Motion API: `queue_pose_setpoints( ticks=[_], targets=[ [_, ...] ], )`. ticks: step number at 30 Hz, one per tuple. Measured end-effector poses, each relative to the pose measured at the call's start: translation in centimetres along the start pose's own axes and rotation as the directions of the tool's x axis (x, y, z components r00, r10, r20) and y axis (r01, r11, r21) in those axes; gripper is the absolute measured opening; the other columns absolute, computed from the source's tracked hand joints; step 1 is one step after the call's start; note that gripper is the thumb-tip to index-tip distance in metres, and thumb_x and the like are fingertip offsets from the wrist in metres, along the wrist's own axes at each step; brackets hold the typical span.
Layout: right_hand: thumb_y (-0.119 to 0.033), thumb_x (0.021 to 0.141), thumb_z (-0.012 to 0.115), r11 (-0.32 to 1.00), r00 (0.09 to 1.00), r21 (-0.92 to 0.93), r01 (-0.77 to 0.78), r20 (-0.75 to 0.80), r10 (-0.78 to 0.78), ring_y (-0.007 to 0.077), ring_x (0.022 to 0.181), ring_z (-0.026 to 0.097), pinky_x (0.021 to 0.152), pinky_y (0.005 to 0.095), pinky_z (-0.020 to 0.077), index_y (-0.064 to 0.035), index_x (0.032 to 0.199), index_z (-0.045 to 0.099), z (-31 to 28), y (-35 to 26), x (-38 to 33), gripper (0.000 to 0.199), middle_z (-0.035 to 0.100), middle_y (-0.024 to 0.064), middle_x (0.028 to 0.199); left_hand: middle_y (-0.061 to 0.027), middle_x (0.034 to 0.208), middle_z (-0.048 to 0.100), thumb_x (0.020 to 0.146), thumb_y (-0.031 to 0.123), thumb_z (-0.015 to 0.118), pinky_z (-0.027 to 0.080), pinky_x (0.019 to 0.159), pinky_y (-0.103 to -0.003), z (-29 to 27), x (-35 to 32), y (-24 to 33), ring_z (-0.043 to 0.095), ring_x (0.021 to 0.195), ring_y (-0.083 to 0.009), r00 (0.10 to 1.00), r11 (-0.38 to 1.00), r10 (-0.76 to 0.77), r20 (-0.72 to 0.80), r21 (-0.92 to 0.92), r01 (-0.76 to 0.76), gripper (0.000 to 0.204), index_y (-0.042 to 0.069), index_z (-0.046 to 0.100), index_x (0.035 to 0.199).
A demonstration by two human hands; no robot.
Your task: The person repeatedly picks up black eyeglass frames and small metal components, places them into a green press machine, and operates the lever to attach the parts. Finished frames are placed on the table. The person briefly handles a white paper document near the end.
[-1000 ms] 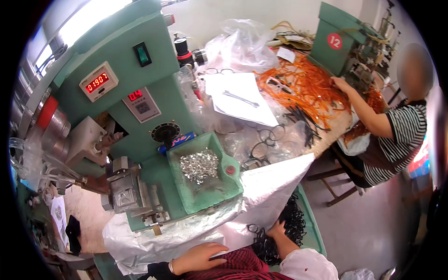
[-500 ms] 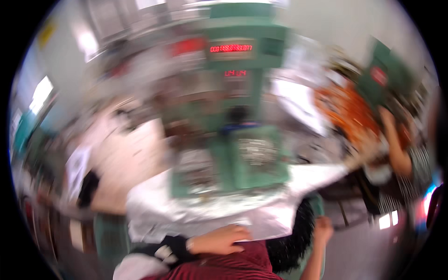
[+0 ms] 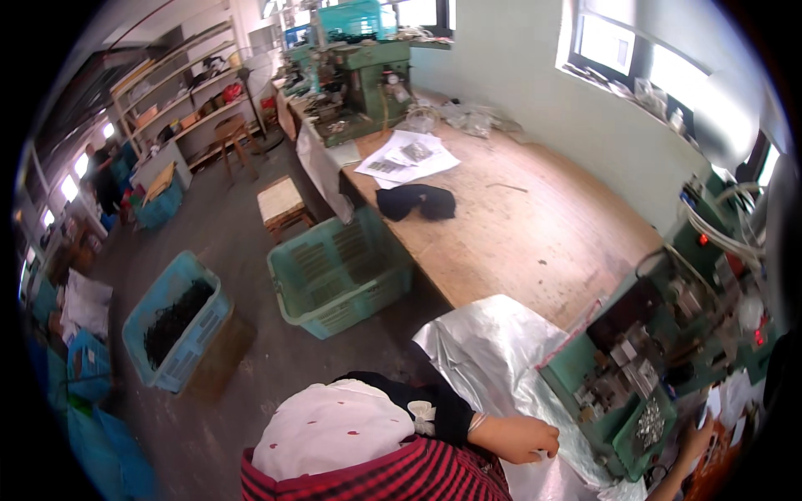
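Note:
My left hand (image 3: 520, 437) is curled palm down over the near edge of a crinkled silver sheet (image 3: 493, 342) beside my lap. Its fingertips turn under, so I cannot make out what they hold, if anything. A dark cuff with a pale bow covers that wrist. To its right stands a green bench machine (image 3: 581, 380) with a green tray of small metal parts (image 3: 650, 422). My right hand is out of view. Another bare hand (image 3: 697, 436) by some orange material (image 3: 720, 468) at the right rim seems to be a co-worker's.
A wooden bench (image 3: 535, 242) runs up the left, bearing a dark cloth piece (image 3: 415, 202), papers (image 3: 408, 159) and another green machine (image 3: 372, 79). On the floor are a green crate (image 3: 338, 271), a blue crate of black material (image 3: 178, 321) and a stool (image 3: 284, 203).
My view has swung left, so the machine and tray now lie at the lower right. The left hand's fingers curl more. My right hand has left view.

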State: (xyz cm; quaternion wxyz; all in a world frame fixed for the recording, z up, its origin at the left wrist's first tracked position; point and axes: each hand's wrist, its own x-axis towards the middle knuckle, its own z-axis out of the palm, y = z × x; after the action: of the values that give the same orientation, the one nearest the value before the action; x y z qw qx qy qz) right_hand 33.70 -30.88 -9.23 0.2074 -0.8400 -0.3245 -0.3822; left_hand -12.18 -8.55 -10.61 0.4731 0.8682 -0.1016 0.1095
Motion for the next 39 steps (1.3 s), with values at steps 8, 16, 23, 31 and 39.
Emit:
queue_pose_setpoints(
  ticks=[8,16,23,31,39],
  targets=[
    [-0.038,0.074,0.075,0.389,0.446,0.885,-0.256,0.466,-0.765,0.0369,0.104,0.060,0.088,0.0434,0.0488,0.0001,0.119,0.057,-1.2,-45.3,-15.2,0.062,0.060,0.0224,0.115,-0.0133,0.081,0.063,0.084,0.021,0.061,0.048,0.070,-0.046,-2.5,-2.1,-0.8,0.061,0.079,-0.0362,0.954,0.951,0.288,-0.088,0.141,-0.274,0.017,0.006,0.067,0.090],
    [-0.031,0.071,0.081,0.067,-0.169,0.906,-0.418,-0.005,-0.986,0.0360,0.107,0.060,0.091,0.0427,0.0488,0.0002,0.124,0.053,-3.8,-54.7,-20.7,0.068,0.059,0.0213,0.120,-0.0172,0.084,0.064,0.084,0.020,0.061,0.049,0.069,-0.046,-3.6,-4.6,-1.6,0.062,0.079,-0.0374,0.954,0.953,0.258,-0.152,0.201,-0.226,0.019,0.004,0.065,0.093],
    [-0.029,0.074,0.078,0.284,0.063,0.846,-0.452,0.348,-0.935,0.0354,0.109,0.060,0.092,0.0429,0.0487,0.0003,0.126,0.053,-2.2,-51.5,-16.6,0.064,0.059,0.0210,0.119,-0.0182,0.098,0.064,0.083,0.019,0.065,0.049,0.079,-0.046,-5.5,-0.6,-0.3,0.061,0.091,-0.0358,0.863,0.873,0.470,-0.185,0.237,-0.425,0.029,0.005,0.064,0.108],
    [-0.032,0.087,0.065,0.195,0.804,0.807,-0.557,0.467,0.367,0.0350,0.109,0.060,0.092,0.0443,0.0487,0.0006,0.123,0.058,-12.6,-16.4,1.5,0.049,0.063,0.0215,0.112,-0.0228,0.151,0.032,0.076,0.028,0.067,0.025,0.115,-0.047,-2.7,6.9,4.1,0.032,0.138,-0.0377,0.780,0.806,0.579,-0.237,0.310,-0.504,0.083,-0.001,0.032,0.146],
    [-0.003,0.094,0.047,0.565,0.751,0.822,-0.066,-0.332,0.571,0.0267,0.123,0.052,0.108,0.0368,0.0346,0.0040,0.132,0.051,-25.6,-25.6,0.3,0.039,0.056,0.0187,0.132,-0.0270,0.155,0.019,0.072,0.015,0.080,0.028,0.112,-0.048,-0.5,14.2,12.3,0.029,0.139,-0.0450,0.804,0.831,0.551,-0.224,0.053,-0.554,0.098,0.003,0.023,0.151]
  ],
)
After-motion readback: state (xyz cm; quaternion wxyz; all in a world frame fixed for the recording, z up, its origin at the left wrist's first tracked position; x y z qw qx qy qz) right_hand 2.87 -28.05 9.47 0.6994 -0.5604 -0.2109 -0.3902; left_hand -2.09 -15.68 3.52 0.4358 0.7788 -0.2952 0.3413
